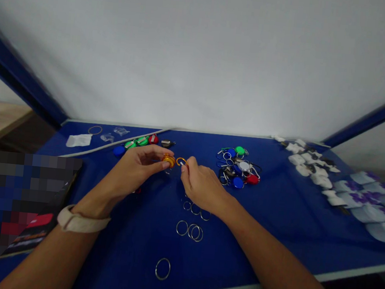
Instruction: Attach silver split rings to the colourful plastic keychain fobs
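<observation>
Near the middle of the blue table, my left hand [143, 164] pinches a round orange badge reel [168, 160] between thumb and fingertips. Just to its right, my right hand [202, 182] grips the orange carabiner clip [181, 161], whose curved end pokes out past the fingers. Whether clip and reel are joined is too small to make out. Behind my left hand lie green reels [141, 140], a red reel [153, 139] and a blue reel [119, 150]. Several metal split rings [182, 228] are spread below my right hand, and a larger ring [163, 269] lies nearer the front edge.
To the right sits a pile of mixed reels with carabiners [239, 167]. White and black pieces [309, 162] and white cups with purple markings [371, 198] line the right side. A white cable [111, 144] crosses the back left, near a white packet [79, 140].
</observation>
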{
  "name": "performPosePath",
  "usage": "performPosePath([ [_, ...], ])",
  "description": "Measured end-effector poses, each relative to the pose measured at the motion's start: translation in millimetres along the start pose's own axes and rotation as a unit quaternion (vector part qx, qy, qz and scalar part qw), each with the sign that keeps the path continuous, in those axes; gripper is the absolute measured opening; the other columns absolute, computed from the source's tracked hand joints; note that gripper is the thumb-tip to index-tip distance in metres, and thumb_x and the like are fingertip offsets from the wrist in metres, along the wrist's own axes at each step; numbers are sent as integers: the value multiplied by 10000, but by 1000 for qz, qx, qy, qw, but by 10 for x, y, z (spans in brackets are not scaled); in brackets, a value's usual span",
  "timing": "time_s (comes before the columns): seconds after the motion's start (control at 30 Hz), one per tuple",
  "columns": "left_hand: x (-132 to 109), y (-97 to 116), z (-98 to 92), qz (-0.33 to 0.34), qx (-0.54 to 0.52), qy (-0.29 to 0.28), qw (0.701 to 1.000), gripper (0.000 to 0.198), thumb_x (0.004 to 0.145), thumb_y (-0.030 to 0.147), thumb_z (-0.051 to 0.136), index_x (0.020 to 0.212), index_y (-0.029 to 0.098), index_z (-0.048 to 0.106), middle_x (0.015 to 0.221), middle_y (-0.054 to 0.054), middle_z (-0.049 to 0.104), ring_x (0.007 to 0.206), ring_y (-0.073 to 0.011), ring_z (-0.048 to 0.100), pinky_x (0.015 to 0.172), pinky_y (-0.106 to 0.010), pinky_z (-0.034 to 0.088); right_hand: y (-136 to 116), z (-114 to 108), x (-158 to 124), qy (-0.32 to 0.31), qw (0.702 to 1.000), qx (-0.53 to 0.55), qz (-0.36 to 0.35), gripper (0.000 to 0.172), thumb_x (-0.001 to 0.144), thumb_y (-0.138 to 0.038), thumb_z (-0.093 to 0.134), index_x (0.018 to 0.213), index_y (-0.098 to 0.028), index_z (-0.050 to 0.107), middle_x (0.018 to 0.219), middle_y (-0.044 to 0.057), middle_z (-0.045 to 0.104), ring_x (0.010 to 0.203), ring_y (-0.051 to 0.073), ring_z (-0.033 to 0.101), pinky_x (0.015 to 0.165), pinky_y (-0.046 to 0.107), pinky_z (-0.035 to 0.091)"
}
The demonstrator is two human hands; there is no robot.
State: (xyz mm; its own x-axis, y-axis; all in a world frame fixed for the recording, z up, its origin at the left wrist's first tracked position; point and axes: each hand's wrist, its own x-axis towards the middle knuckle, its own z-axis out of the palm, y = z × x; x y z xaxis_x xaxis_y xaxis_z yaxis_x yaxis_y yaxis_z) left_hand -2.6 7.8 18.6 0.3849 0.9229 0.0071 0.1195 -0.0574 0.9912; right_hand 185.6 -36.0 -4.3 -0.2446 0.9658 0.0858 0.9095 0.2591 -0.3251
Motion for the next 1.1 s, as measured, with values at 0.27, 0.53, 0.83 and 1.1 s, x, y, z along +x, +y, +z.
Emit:
performPosePath([
  [0.27, -20, 20, 37, 20, 1, 2, 1000, 201, 674, 265, 818, 838, 184, 734, 913, -58, 754, 863, -197, 699, 858, -337, 562, -56, 15, -1, -3, 1000, 25, 17, 369, 1031, -356, 196, 1010, -134, 490, 751, 123, 676, 541, 182, 522, 539, 335, 207],
  [0.53, -24, -29, 66, 28, -27, 30, 999, 202, 669, 242, 816, 832, 175, 717, 925, -59, 754, 876, -201, 703, 874, -354, 563, -135, 29, -31, -24, 998, 57, 23, 342, 1039, -356, 221, 980, -153, 490, 753, 103, 668, 573, 181, 555, 552, 338, 234],
  [0.83, -5, -28, 49, 47, -32, 92, 994, 226, 666, 227, 821, 843, 163, 697, 939, -67, 755, 912, -203, 703, 915, -355, 550, -86, -23, -40, -26, 986, 160, 23, 310, 1029, -388, 278, 951, -181, 496, 688, 40, 601, 583, 161, 523, 562, 309, 271],
  [1.1, 1, -42, 29, 14, -84, 176, 981, 420, 641, 199, 854, 981, 187, 607, 916, -55, 771, 873, -214, 738, 821, -324, 591, 122, -118, 10, -13, 988, 144, -55, 348, 1043, -340, 279, 979, -181, 581, 784, 52, 640, 688, 163, 551, 664, 317, 339],
])
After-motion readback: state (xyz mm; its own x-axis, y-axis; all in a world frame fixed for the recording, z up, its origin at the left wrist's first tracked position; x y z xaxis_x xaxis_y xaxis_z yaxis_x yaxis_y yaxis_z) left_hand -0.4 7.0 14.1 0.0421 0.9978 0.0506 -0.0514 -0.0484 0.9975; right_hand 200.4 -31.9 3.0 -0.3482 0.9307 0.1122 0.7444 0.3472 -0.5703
